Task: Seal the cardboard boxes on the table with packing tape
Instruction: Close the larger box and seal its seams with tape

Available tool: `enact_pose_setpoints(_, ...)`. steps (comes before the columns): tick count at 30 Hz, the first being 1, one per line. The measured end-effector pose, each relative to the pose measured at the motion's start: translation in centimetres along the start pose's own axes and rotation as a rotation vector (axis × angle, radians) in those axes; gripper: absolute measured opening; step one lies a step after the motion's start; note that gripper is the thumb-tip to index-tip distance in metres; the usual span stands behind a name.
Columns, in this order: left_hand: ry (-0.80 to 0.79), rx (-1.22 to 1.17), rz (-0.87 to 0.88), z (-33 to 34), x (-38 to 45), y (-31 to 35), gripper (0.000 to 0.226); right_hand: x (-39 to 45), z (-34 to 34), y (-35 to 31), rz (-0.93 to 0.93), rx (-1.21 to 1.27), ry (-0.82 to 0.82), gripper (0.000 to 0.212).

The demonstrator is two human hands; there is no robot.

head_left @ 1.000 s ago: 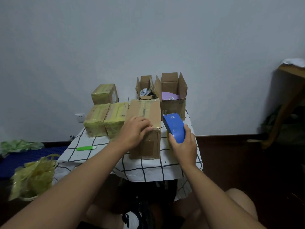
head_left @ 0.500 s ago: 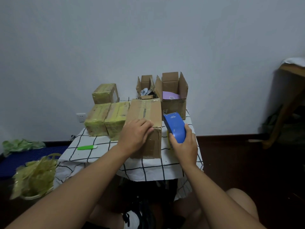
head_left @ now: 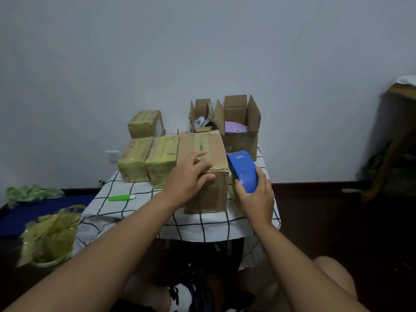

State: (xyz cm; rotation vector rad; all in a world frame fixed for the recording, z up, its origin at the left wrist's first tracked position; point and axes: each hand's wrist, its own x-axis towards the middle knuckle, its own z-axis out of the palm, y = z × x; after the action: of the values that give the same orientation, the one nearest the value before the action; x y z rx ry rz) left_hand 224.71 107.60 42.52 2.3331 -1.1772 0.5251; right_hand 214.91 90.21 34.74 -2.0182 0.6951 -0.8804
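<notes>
1. Left hand (head_left: 190,176) lies flat, fingers spread, pressing the near top edge of the closed cardboard box (head_left: 203,170).
2. Right hand (head_left: 253,195) grips the blue tape dispenser (head_left: 243,171), just right of that box.
3. Beyond both hands stand two open boxes (head_left: 240,131).

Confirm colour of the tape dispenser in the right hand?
Blue, seen in the head view: the tape dispenser gripped by the right hand.
</notes>
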Motion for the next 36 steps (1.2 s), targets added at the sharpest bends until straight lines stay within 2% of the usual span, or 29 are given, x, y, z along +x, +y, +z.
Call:
enact_pose_setpoints(9, 0.085, -0.108, -0.109, -0.1, -0.4, -1.0, 0.024, 0.1, 0.1, 0.0, -0.004, 0.008, 0.012, 0.071)
enact_pose_setpoints(20, 0.048, 0.058, 0.041, -0.4, -0.5, -1.5, 0.028, 0.0, 0.1, 0.0, -0.009, 0.011, 0.013, 0.070)
enact_pose_setpoints(26, 0.002, 0.014, 0.038, -0.9, -0.4, -1.7, 0.029, -0.1, 0.0, -0.1, -0.003, 0.013, 0.008, 0.070)
enact_pose_setpoints(30, -0.026, 0.071, 0.071, -0.9, -0.3, -1.7, 0.031, -0.1, 0.0, -0.2, 0.001, 0.010, -0.001, 0.071)
enact_pose_setpoints(33, -0.031, 0.033, 0.024, -0.9, -0.4, -1.6, 0.040, -0.1, -0.1, -0.2, -0.005, 0.001, -0.009, 0.071)
enact_pose_setpoints(35, -0.042, -0.075, -0.057, -1.1, -0.4, -1.8, 0.049, -0.1, -0.1, -0.3, -0.005, 0.006, -0.008, 0.071)
enact_pose_setpoints(36, -0.048, -0.131, -0.089, -1.2, -0.4, -2.1, 0.047, -0.2, -0.1, -0.3, -0.003, 0.010, -0.005, 0.071)
